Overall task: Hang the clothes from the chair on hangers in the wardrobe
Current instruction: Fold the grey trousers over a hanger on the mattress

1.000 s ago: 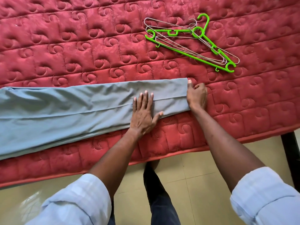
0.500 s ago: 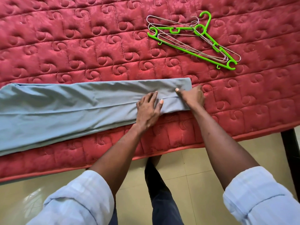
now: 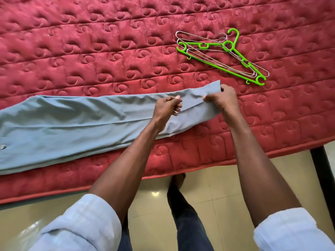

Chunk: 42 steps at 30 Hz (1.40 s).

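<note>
Both grips pinch the grey trousers [image 3: 72, 122] at their right end: the left hand [image 3: 167, 108] bunches the cloth, the right hand [image 3: 223, 100] lifts the hem. The trousers stretch leftward across the red quilted bed [image 3: 108, 51]. Hangers [image 3: 223, 55] lie farther right, apart.

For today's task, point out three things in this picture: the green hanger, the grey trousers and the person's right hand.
green hanger [image 3: 217, 67]: head view, on its long bottom bar.
grey trousers [image 3: 72, 122]: head view, on the flat middle of the folded legs.
right hand [image 3: 223, 100]: head view, on the back of the hand gripping the trousers' end.
</note>
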Available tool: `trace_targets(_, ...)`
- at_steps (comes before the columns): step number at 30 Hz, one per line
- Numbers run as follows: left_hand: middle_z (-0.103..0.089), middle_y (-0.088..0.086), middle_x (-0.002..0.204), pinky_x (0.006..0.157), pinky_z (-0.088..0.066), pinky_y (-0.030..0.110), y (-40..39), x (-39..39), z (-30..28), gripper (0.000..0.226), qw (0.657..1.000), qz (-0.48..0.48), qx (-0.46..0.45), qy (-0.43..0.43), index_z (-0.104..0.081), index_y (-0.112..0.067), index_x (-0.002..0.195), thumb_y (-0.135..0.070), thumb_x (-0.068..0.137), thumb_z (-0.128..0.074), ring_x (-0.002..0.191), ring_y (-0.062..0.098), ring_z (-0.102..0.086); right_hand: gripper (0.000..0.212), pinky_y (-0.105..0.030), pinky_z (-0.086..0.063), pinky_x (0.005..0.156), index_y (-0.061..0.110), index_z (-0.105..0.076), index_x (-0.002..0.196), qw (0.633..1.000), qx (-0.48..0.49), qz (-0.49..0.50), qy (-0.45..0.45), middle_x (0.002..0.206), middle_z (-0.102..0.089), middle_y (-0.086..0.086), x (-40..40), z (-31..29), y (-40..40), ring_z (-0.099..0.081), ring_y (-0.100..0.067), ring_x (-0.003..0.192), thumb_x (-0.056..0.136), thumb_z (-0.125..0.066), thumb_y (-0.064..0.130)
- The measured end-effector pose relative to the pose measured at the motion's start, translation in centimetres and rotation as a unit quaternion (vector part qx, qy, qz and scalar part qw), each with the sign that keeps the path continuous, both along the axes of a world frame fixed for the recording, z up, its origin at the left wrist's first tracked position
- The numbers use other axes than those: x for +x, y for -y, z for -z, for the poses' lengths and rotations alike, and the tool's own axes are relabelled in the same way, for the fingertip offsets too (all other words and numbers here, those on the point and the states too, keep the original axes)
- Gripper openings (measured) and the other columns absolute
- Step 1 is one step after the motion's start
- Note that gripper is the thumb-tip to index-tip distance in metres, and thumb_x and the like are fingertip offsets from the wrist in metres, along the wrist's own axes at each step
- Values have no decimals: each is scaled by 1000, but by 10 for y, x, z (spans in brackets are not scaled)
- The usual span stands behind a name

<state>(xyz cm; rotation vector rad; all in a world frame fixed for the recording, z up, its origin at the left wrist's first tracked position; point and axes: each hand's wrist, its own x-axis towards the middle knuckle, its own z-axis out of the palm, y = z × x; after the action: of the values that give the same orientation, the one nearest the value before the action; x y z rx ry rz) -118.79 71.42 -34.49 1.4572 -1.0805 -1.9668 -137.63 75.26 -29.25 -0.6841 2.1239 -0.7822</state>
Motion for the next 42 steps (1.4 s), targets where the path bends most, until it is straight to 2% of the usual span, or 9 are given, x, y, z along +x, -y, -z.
trace_targets(7, -72, 11, 86, 74, -54, 33, 28, 143, -55, 61, 976, -62, 119, -171, -73, -5, 92, -54, 99, -38, 75, 20, -69, 30, -40, -45, 82, 16, -57, 114, 967, -27, -133, -217, 108, -69, -15, 228, -91, 27, -64, -37, 100, 86, -58, 25)
trace_targets(9, -72, 10, 81, 74, -55, 31, 32, 218, -61, 62, 955, -113, 143, -233, -75, -8, 83, -55, 97, -37, 73, 19, -69, 26, -39, -48, 80, 18, -61, 106, 961, -31, -246, -125, 100, -71, -12, 315, -97, 23, -66, -33, 97, 88, -58, 37)
trace_targets(11, -69, 10, 65, 56, -55, 26, 31, 293, -55, 72, 943, -154, 177, -234, -73, -9, 70, -60, 97, -30, 59, 19, -69, 20, -34, -50, 72, 23, -66, 87, 941, 6, -337, 19, 83, -71, -2, 384, -88, 14, -67, -26, 86, 86, -63, 43)
trace_targets(14, -73, 15, 95, 65, -58, 33, 32, 391, -23, 77, 960, -91, 208, -163, -70, -5, 110, -70, 91, -32, 81, 27, -72, 19, -34, -51, 80, 24, -73, 97, 948, 30, -316, 19, 95, -74, -3, 443, -42, 3, -66, -25, 96, 85, -60, 33)
trace_targets(18, -69, -2, 101, 63, -50, 27, 34, 437, 28, 21, 984, 2, 178, 16, -72, -27, 108, -36, 91, -63, 78, 17, -63, 43, -39, -41, 95, 10, -64, 120, 947, 79, -262, -166, 119, -63, -14, 455, 34, -5, -55, -37, 112, 78, -53, 6)
trace_targets(23, -67, 3, 104, 80, -51, 22, 33, 419, 56, 51, 995, 7, 10, 99, -54, -9, 129, -2, 83, -73, 90, 14, -62, 32, -42, -42, 91, 11, -62, 114, 919, 139, -286, -233, 115, -52, -19, 476, 68, 3, -52, -39, 106, 85, -48, 10)
trace_targets(26, -69, 6, 115, 91, -48, 28, 31, 417, 52, 41, 983, -20, -77, 168, -57, -11, 126, -14, 87, -67, 107, 18, -63, 29, -42, -41, 90, 14, -66, 112, 927, 119, -244, -258, 111, -57, -19, 487, 67, 18, -53, -39, 106, 88, -51, 15)
trace_targets(34, -72, 4, 105, 71, -40, 21, 71, 498, 11, 22, 923, -215, -161, 276, -59, -9, 114, -22, 96, -61, 97, 19, -65, 39, -44, -41, 91, 16, -62, 125, 936, -5, -246, -253, 112, -58, -17, 551, 58, 59, -54, -37, 106, 86, -57, 14)
trace_targets(42, -68, 20, 110, 78, -41, 40, 103, 634, 6, 27, 845, -156, -178, 480, -57, -10, 119, -24, 96, -56, 104, 41, -60, 43, -43, -47, 77, 14, -64, 121, 894, -46, -363, -257, 105, -60, -16, 641, 76, 72, -58, -37, 92, 78, -61, 11)
